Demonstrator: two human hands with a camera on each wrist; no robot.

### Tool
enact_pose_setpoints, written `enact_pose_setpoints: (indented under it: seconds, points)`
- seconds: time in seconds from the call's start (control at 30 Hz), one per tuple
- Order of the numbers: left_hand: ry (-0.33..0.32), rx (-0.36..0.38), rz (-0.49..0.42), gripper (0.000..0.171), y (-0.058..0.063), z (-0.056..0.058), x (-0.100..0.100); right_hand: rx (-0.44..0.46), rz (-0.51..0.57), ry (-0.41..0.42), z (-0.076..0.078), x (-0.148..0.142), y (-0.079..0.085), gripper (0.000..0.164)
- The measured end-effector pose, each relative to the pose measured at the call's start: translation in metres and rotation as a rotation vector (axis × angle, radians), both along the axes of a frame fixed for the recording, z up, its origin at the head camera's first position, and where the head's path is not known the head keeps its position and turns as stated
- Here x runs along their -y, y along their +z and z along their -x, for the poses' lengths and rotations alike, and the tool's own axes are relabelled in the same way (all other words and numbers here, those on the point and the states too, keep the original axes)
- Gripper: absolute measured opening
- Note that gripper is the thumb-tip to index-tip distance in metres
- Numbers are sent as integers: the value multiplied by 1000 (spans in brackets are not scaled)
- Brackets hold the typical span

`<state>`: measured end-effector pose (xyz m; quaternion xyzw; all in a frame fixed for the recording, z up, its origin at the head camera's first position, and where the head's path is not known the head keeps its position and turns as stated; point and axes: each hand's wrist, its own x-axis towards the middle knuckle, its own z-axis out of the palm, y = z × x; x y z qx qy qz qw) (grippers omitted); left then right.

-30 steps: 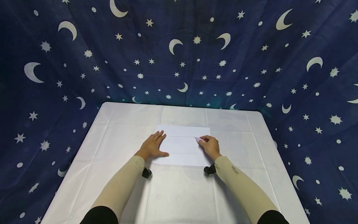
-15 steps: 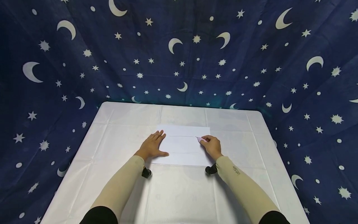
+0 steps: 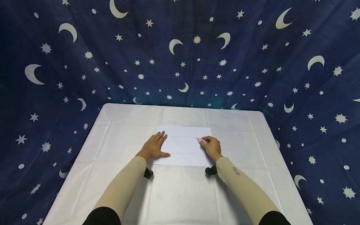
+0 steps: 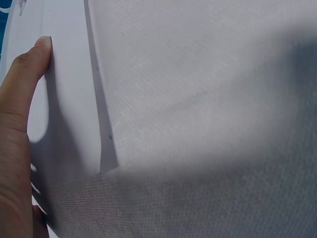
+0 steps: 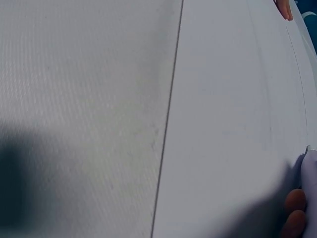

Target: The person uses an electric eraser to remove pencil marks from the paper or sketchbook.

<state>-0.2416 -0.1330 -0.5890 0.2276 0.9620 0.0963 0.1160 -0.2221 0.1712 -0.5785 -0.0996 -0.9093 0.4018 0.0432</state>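
Observation:
A white sheet of paper (image 3: 182, 148) lies on the table, with a thin straight line (image 3: 182, 137) running across its upper part. My left hand (image 3: 153, 146) rests with spread fingers on the sheet's left side; its thumb (image 4: 30, 64) lies flat on the paper in the left wrist view. Near the sheet's right side, my right hand (image 3: 212, 148) grips a small lilac utility knife (image 3: 201, 140). Its thin grey tip meets the line's right end. In the right wrist view, only the front of the knife (image 5: 310, 171) and two fingertips (image 5: 295, 200) show.
A white cloth with fold creases covers the table (image 3: 182, 193). Behind and beside it hangs a dark blue curtain (image 3: 157, 81) with moons and stars. Black wrist cameras (image 3: 211, 170) sit under both wrists. In the left wrist view, the paper's near edge (image 4: 96, 99) lifts slightly.
My right hand and the knife shifted slightly right, then slightly back left along the line. My left hand has stayed in place on the paper.

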Motion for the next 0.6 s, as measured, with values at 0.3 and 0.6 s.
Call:
enact_pose_setpoints:
  seconds: [0.3,0.6]
  points:
    - [-14,-20,-5,111,-3,0,1,-21,-12,-14,2,-6,-1,21]
    - [-12,-14,-16,111,-4,1,1,12,4,1,5,5,0,23]
